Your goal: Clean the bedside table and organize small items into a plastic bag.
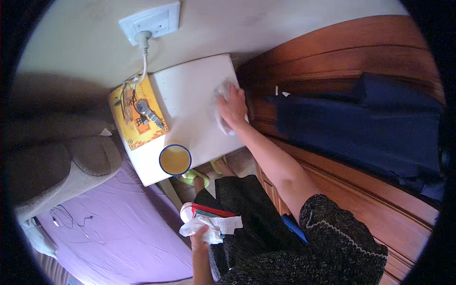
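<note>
My right hand [234, 107] presses a white cloth or tissue [223, 89] onto the right part of a small white table [192, 103]; the cloth looks blurred. Low in front of my body, my left hand [200, 237] grips crumpled white tissue [199, 228] together with a paper slip bearing print [231, 223] and red and green flat items [213, 210]. A round white object shows beside them. Near the table's front corner stands a cup with a blue rim [175, 160], holding a tan drink. A yellow box [139, 110] on the left side carries a metal-band wristwatch [149, 114] and a cable.
A wall socket [151, 23] holds a white plug [143, 37], its cord running to the box. Left is a bed with a purple sheet [124, 228] and a thin cable [71, 221]. At right, dark blue fabric [356, 124] lies over reddish wooden furniture [342, 185].
</note>
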`<state>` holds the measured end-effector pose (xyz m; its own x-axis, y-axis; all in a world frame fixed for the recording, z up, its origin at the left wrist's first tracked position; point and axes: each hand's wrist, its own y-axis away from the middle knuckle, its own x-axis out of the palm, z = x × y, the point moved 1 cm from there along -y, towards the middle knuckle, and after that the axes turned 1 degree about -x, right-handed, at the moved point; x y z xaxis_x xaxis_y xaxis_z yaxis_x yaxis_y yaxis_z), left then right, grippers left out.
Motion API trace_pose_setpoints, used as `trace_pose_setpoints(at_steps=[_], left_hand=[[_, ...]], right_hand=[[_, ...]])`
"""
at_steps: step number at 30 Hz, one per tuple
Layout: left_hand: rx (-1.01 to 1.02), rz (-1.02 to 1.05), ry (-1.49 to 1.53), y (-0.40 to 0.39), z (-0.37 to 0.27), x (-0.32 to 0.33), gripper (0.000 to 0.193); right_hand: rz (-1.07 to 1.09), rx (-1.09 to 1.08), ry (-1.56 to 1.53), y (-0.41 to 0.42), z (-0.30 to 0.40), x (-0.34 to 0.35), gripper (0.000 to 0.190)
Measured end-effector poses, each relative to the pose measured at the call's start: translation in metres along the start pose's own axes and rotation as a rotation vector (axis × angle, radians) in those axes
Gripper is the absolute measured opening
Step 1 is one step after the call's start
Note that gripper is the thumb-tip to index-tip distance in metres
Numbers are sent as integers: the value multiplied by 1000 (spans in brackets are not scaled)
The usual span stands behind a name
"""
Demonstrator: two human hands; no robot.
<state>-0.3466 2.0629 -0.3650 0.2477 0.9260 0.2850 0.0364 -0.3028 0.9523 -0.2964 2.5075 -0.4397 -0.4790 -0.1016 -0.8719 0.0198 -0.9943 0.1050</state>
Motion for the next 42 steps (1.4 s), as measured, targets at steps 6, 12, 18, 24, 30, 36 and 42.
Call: trace_pose_setpoints(at_steps=[6,12,18,24,30,36,42], left_hand=[[-9,-14,57,-5,12,-21,47],[25,-7,13,-1,3,-14,44],[-7,32,-85,-11,-1,-22,48],[-30,24,-121,-11,-10,-11,49],[-11,5,-152,-15,-13,-4,53],[50,85,-105,-18,-6,-16,55],[4,13,-105,-18,9,-32,55]], right_hand=[[215,-311,103,-30,138,55,45],[404,-723,190,-19,136,49,42],[592,-1063,330,-1,91,26,44],[690,-1032,216,78,15,-11,38],[822,-1167,152,89,-37,-44,32],[946,-930,386,46,-74,-98,28],[611,-653,10,-6,-54,-96,29]])
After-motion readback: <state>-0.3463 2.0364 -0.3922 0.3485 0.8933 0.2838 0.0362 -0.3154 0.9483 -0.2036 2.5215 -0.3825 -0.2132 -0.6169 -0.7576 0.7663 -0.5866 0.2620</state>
